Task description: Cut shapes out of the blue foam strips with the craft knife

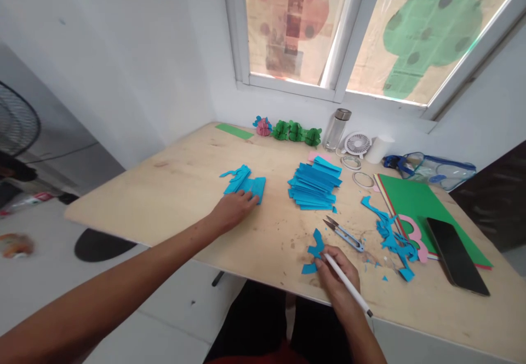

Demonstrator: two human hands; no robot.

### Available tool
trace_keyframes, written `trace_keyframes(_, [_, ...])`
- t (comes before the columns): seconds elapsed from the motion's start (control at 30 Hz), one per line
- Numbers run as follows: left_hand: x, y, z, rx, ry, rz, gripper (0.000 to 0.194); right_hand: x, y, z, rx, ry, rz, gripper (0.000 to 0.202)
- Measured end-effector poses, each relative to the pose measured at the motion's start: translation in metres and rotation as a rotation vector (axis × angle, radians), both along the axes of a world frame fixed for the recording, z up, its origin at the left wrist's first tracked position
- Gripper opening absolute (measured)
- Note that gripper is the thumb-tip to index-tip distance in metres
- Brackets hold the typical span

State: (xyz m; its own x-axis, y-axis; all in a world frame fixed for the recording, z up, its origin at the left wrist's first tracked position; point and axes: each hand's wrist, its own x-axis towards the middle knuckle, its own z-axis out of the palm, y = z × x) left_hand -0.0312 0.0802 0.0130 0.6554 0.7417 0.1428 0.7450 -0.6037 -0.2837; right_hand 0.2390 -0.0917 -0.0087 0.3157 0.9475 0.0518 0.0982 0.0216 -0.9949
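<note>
My left hand (236, 209) reaches to the left of centre on the table, its fingers curled at the near edge of some folded blue paper pieces (258, 186). The fingertips touch the paper; the thumb is hidden. Near the front edge, my right hand (339, 276) is closed round a white pen (347, 284), its dark end pointing down and right. A wavy blue paper cutout (316, 250) sticks out at the fingertips of that same hand. Just beyond it lie small thread snips (345, 234) with blue handles. A stack of blue paper strips (315, 184) is spread between and behind my hands.
Curly blue scraps (388, 227) lie right of the snips, beside green paper sheets (415, 194) and a black phone (458, 257). Along the wall stand green paper balls (296, 131), a glass bottle (337, 129), a small white fan (357, 143) and a clear pouch (444, 169).
</note>
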Motion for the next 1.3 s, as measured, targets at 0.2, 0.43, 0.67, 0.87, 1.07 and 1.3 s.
trace_keyframes(0.2, [-0.024,0.010,0.003,0.007,-0.051,-0.049,0.017,-0.001,-0.002,0.001,0.009,0.014,0.016,0.023])
trace_keyframes(0.43, [0.017,0.013,0.008,0.066,-0.209,-0.066,0.020,-0.003,-0.002,0.003,0.009,0.000,0.017,0.024])
trace_keyframes(0.67, [0.101,0.057,0.025,0.077,-0.267,-0.130,0.020,-0.003,0.000,0.003,-0.004,0.006,0.007,0.024])
trace_keyframes(0.87, [0.142,0.087,0.032,0.101,-0.245,-0.186,0.017,-0.005,-0.001,-0.001,0.010,0.038,0.021,0.020])
trace_keyframes(1.07, [0.165,0.099,0.031,0.125,-0.202,-0.261,0.009,-0.005,0.001,0.002,0.010,0.028,0.035,0.023])
trace_keyframes(1.3, [0.171,0.109,0.025,0.164,-0.161,-0.318,0.019,-0.005,0.000,0.001,0.002,0.020,0.056,0.026])
